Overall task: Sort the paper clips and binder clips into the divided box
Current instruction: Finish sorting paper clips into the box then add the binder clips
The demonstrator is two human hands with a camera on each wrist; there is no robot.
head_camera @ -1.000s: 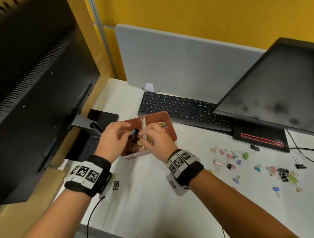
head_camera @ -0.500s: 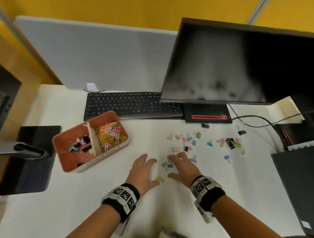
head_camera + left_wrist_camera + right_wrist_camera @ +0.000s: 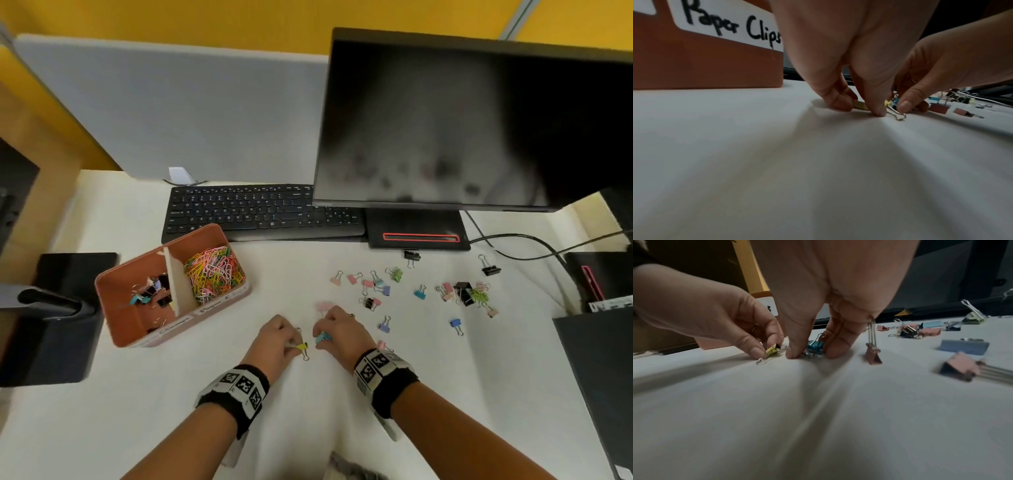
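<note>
The divided terracotta box (image 3: 116, 329) stands at the left of the white desk; its right half holds coloured paper clips (image 3: 212, 274), its left half several binder clips (image 3: 152, 293). My left hand (image 3: 279, 341) pinches a yellow binder clip (image 3: 302, 347) (image 3: 771, 350) on the desk. Just to its right, my right hand (image 3: 337, 330) pinches a teal binder clip (image 3: 322, 338) (image 3: 815, 346) between thumb and fingers. A pink binder clip (image 3: 872, 353) stands upright beside the right hand. Many loose binder clips (image 3: 373, 287) lie scattered farther right.
A black keyboard (image 3: 253, 212) and a monitor (image 3: 472, 120) on its base (image 3: 416, 229) stand behind. A black monitor foot (image 3: 58, 318) sits left of the box. A cable (image 3: 524, 243) runs at the back right, and a dark object (image 3: 599, 380) lies at the right edge.
Both hands left the box and came down on the desk among the loose clips. Their flat fingers have since curled, the left onto the yellow clip, the right onto the teal one.
</note>
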